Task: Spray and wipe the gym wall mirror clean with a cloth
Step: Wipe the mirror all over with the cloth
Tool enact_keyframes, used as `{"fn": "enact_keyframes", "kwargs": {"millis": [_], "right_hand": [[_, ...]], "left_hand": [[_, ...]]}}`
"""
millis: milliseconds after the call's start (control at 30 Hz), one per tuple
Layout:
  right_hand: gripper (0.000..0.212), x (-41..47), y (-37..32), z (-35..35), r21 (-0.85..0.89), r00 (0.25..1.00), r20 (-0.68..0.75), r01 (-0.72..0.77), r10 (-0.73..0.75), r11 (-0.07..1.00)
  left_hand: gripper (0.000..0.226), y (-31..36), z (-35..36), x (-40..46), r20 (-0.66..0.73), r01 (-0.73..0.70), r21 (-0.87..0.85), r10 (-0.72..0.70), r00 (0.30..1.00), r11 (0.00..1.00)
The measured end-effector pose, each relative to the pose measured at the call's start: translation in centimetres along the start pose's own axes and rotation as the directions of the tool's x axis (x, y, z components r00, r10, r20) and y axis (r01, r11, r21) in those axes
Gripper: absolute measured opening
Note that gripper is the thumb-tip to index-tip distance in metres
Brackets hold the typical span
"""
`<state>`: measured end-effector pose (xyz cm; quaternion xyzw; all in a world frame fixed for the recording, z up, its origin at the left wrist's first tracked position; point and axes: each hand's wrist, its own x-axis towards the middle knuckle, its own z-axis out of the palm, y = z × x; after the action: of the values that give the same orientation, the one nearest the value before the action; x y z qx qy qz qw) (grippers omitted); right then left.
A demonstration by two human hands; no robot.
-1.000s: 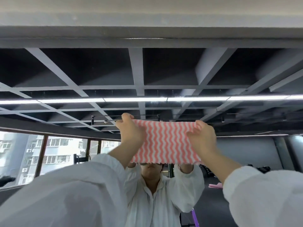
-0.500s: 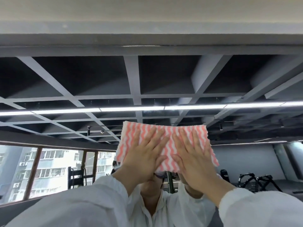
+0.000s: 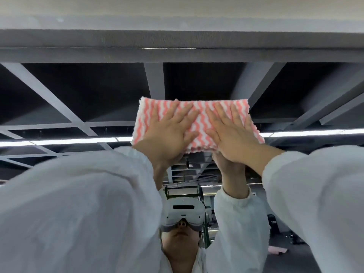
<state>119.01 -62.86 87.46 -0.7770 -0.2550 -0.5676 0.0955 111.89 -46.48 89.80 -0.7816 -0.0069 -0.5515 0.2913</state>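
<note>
cloth (image 3: 197,123): soft woven fabric with a nubbly, textured face, matt, printed in wavy pink and white stripes; its lower edge looks scalloped.
mirror (image 3: 78,91): smooth, glossy glass that gives a clear reflection of dark ceiling beams and a light strip.
band above the mirror (image 3: 177,39): matt grey, slightly grainy, like painted plaster or felted trim; which one cannot be told.
sleeves (image 3: 78,213): thin white cloth, matt, softly creased, gathered at the cuffs.
headset (image 3: 182,213): seen in the reflection, smooth pale grey plastic with a faint satin sheen.
left hand (image 3: 167,138) and right hand (image 3: 234,138): bare skin, matt.
</note>
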Motion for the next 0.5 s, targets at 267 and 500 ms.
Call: {"fn": "enact_keyframes", "kwargs": {"millis": [267,500], "right_hand": [[0.067,4.9,0.7,-1.6,-0.011,0.999,0.003,-0.036,0.036,0.999],[0.067,6.0,0.6,-1.6,0.013,0.999,-0.045,-0.014,0.015,1.000]], "left_hand": [[0.074,-2.3,-0.7,3.5,-0.010,0.109,-0.074,-0.110,0.994,0.991],[0.071,-2.6,-0.7,3.8,-0.049,0.115,-0.072,-0.119,0.992,0.991]]}}
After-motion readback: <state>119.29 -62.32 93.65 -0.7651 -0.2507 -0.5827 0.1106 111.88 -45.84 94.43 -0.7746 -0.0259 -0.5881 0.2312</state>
